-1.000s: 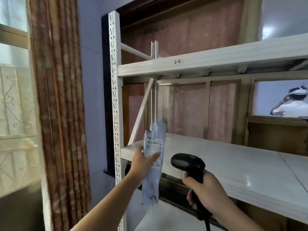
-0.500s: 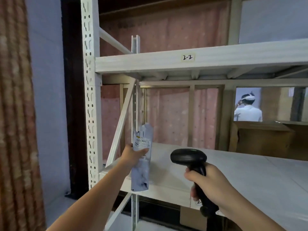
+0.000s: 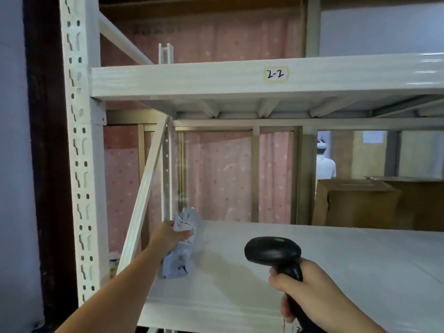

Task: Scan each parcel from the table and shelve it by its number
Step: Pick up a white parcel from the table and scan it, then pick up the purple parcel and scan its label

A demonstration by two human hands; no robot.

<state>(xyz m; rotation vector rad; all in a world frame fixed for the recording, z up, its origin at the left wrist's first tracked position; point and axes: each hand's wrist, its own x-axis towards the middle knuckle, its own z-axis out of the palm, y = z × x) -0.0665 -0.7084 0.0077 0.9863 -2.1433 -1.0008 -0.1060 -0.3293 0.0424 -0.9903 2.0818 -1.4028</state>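
The left hand (image 3: 171, 236) grips a small grey-white parcel (image 3: 180, 246) near its top, with the thumb across the printed label; the parcel stands almost upright over the left end of the lower shelf (image 3: 324, 265), and its bottom edge seems to touch the board, but the blur does not let me be sure. The parcel is just beside the slanted brace (image 3: 144, 195) of the rack, to the right of the white post with holes (image 3: 80, 150).

The right hand (image 3: 305, 287) holds a black scanner (image 3: 274, 252) by the handle, all fingers curled round it; the head of the scanner points to the left and shows a small green light on top; it is in front of the lower shelf, right of the parcel and apart from it.

Above, the upper shelf (image 3: 192, 78) carries a label "2-2" (image 3: 275, 74) on its front edge. Behind the rack hangs a pink curtain (image 3: 216, 174); at the right a brown cardboard box (image 3: 355, 203) stands behind the lower shelf; farther back a person in white (image 3: 324, 164) is seen from behind.
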